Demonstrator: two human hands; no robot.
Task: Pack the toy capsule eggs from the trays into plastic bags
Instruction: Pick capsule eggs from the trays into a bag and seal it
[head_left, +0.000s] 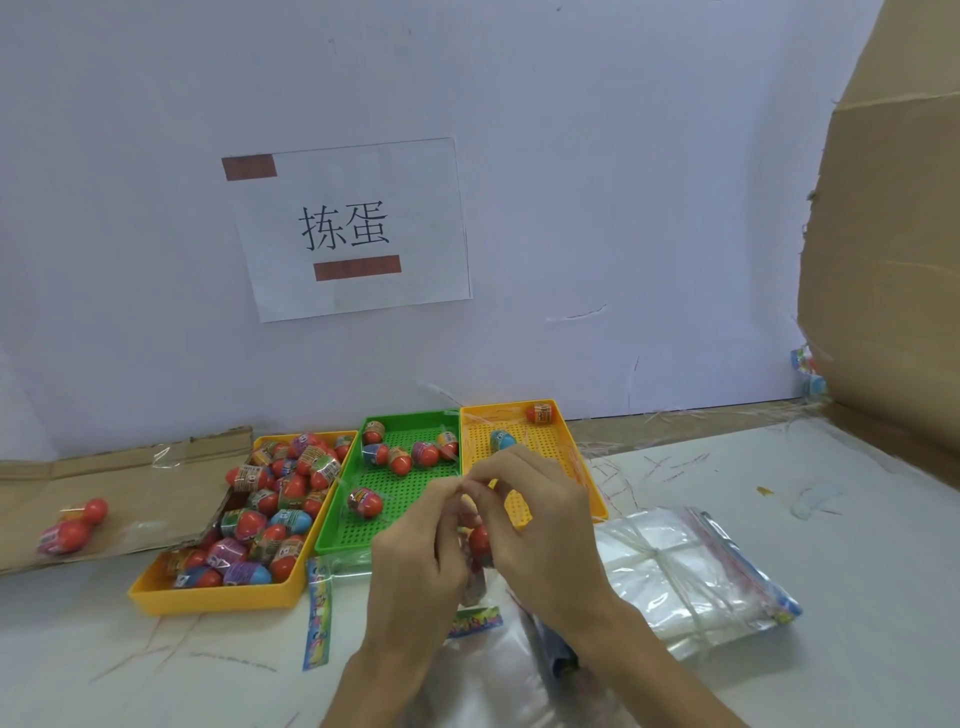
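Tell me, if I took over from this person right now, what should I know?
Both the left hand and the right hand pinch the top of a clear bag holding a red egg.
The left yellow tray is heaped with eggs; the green tray holds a few; the right yellow tray two. A stack of empty bags lies at right.
Done: this egg is bagged. Left: probably close it, then bag the rest.

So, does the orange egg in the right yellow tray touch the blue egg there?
Apart. The head view shows the orange egg at the right yellow tray's far corner and the blue egg nearer, bare tray floor between them.
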